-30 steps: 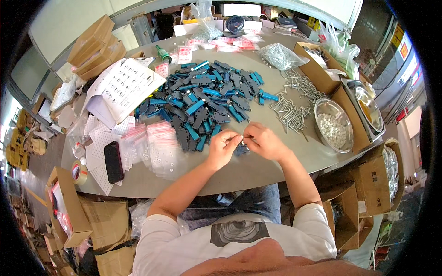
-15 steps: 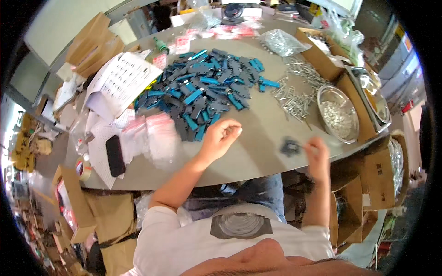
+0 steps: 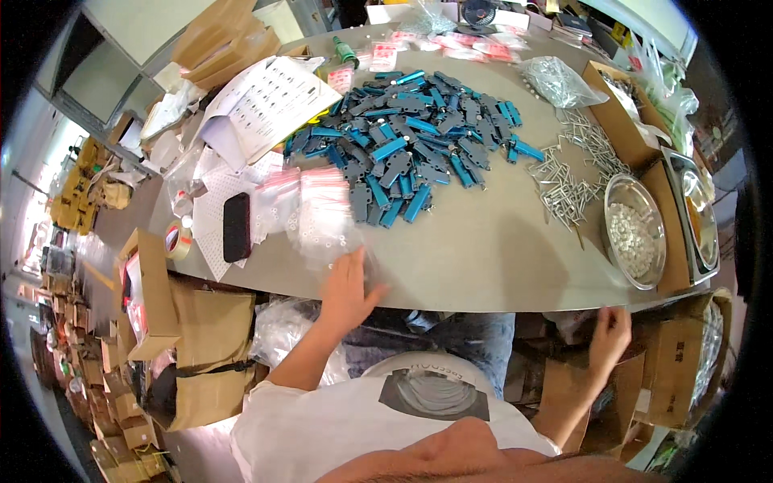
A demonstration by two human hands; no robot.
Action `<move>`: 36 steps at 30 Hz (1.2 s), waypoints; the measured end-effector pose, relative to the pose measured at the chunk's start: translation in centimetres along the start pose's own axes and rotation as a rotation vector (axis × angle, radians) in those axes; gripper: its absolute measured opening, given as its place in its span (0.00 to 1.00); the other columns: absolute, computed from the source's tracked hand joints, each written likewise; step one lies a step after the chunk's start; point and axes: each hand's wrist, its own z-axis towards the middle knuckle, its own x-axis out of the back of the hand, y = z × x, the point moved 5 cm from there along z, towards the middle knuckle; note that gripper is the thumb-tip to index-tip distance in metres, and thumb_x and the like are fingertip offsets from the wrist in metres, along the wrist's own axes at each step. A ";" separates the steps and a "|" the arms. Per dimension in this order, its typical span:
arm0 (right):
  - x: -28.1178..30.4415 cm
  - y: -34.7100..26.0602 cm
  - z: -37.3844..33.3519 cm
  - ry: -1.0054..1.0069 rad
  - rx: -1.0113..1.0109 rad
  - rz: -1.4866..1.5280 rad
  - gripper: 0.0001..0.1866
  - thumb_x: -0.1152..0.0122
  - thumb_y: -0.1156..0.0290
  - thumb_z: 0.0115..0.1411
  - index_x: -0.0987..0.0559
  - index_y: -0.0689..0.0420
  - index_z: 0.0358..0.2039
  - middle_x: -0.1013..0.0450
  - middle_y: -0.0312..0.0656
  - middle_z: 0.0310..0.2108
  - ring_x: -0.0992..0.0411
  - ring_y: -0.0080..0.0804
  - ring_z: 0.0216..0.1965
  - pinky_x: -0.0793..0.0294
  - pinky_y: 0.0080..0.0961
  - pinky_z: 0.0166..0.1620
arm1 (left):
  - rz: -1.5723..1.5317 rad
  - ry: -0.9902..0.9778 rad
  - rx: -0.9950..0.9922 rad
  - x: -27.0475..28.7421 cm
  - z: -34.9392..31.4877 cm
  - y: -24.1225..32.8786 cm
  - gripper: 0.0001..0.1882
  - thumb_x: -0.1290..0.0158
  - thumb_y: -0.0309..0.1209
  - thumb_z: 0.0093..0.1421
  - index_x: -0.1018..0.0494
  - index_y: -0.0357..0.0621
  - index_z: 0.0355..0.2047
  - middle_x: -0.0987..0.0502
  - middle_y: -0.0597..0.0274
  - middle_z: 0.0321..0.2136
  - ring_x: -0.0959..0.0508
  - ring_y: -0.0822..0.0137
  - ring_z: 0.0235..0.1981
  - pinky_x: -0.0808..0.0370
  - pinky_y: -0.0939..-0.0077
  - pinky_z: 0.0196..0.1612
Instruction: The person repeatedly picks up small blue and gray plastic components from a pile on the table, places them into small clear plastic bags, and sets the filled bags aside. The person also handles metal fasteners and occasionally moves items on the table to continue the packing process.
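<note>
Left hand [image 3: 349, 290], much the nearer, is loosely spread, thumb wide, no firm hold showing, fingertips right at the near end of the bags [image 3: 324, 211], which run lengthwise away up the table [image 3: 459, 258], right hand [image 3: 610, 334] curled far off, contents unclear.

white t-shirt [image 3: 314, 427], grey chest print [image 3: 439, 396], blue jeans [image 3: 485, 338]

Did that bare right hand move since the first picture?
Yes: the bare right hand moved right and lower in the picture, judged against the round silver metal bowl.
</note>
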 end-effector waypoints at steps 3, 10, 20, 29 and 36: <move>-4.5 -4.8 1.3 -0.148 0.094 0.103 0.06 0.42 0.77 0.55 0.29 0.66 0.27 0.31 0.50 0.26 0.32 0.47 0.29 0.32 0.36 0.34 | -0.060 0.033 -0.106 -0.4 -2.3 1.1 0.32 0.35 0.39 0.45 0.32 0.38 0.49 0.32 0.51 0.36 0.32 0.49 0.41 0.33 0.59 0.46; -9.7 -13.2 0.4 -0.377 0.377 0.413 0.05 0.39 0.79 0.48 0.27 0.62 0.25 0.29 0.49 0.27 0.31 0.52 0.31 0.31 0.40 0.34 | -0.303 -0.024 -0.451 -1.8 -4.2 1.0 0.18 0.40 0.23 0.48 0.26 0.46 0.41 0.27 0.55 0.34 0.26 0.52 0.36 0.27 0.63 0.37; -11.1 -14.8 -0.3 -0.424 0.519 0.492 0.05 0.40 0.81 0.47 0.28 0.64 0.24 0.31 0.49 0.23 0.32 0.49 0.28 0.33 0.38 0.31 | -0.647 -0.074 -0.282 -0.6 6.8 6.4 0.08 0.39 0.31 0.53 0.24 0.42 0.29 0.23 0.55 0.25 0.23 0.62 0.25 0.27 0.72 0.29; -10.9 -18.1 2.5 -0.449 0.574 0.369 0.05 0.41 0.75 0.56 0.28 0.59 0.31 0.31 0.45 0.31 0.34 0.41 0.29 0.35 0.35 0.33 | -1.146 -0.020 -0.290 -5.2 15.0 7.6 0.10 0.40 0.32 0.56 0.25 0.36 0.28 0.24 0.58 0.20 0.25 0.75 0.24 0.30 0.77 0.28; -13.2 -19.5 1.9 -0.482 0.610 0.406 0.10 0.42 0.68 0.60 0.26 0.55 0.41 0.30 0.43 0.35 0.35 0.39 0.29 0.36 0.37 0.32 | -0.888 0.078 -0.382 -6.1 12.7 7.5 0.16 0.37 0.34 0.50 0.31 0.36 0.21 0.27 0.57 0.18 0.27 0.59 0.21 0.32 0.67 0.25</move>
